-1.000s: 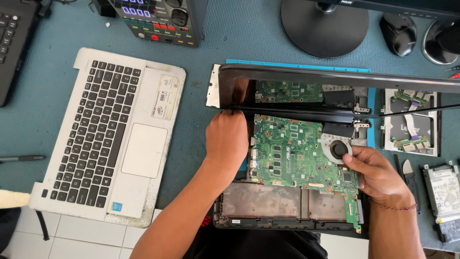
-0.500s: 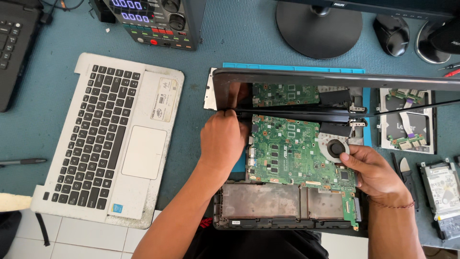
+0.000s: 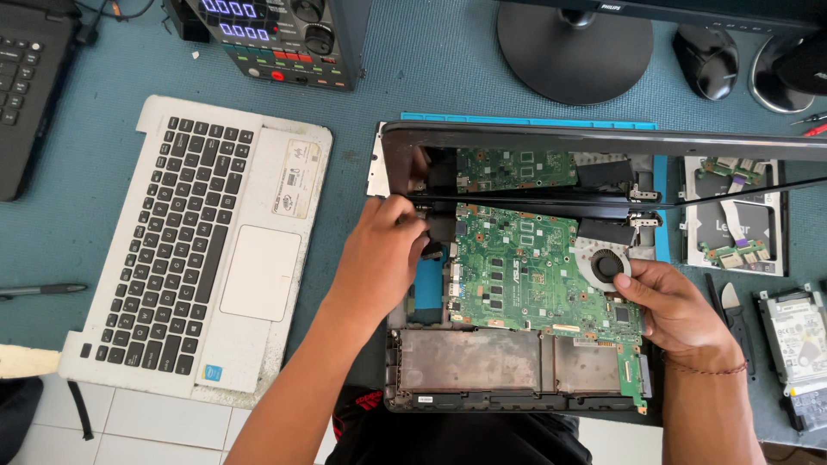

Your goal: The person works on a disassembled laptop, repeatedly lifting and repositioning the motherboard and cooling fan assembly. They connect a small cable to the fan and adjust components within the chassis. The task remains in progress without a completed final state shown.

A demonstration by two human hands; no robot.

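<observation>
An opened black laptop base [image 3: 517,392] lies in front of me with its green motherboard [image 3: 525,271] and round fan [image 3: 606,264] exposed. Its dark glossy screen [image 3: 603,142] stands up behind and mirrors the board. My left hand [image 3: 383,258] pinches at the left hinge corner of the base, fingers closed on the board's upper left edge. My right hand [image 3: 676,306] grips the right edge of the motherboard, just below the fan. A grey battery bay [image 3: 482,357] fills the front of the base.
A detached white keyboard cover [image 3: 198,250] lies to the left. Behind stand a bench power supply [image 3: 276,39] and a monitor foot [image 3: 573,47]. At right are a parts tray [image 3: 732,215], a hard drive [image 3: 797,336] and a black pry tool [image 3: 732,314]. A pen [image 3: 43,290] lies far left.
My left hand has shifted slightly up towards the hinge corner. My right hand keeps its hold on the board's right edge.
</observation>
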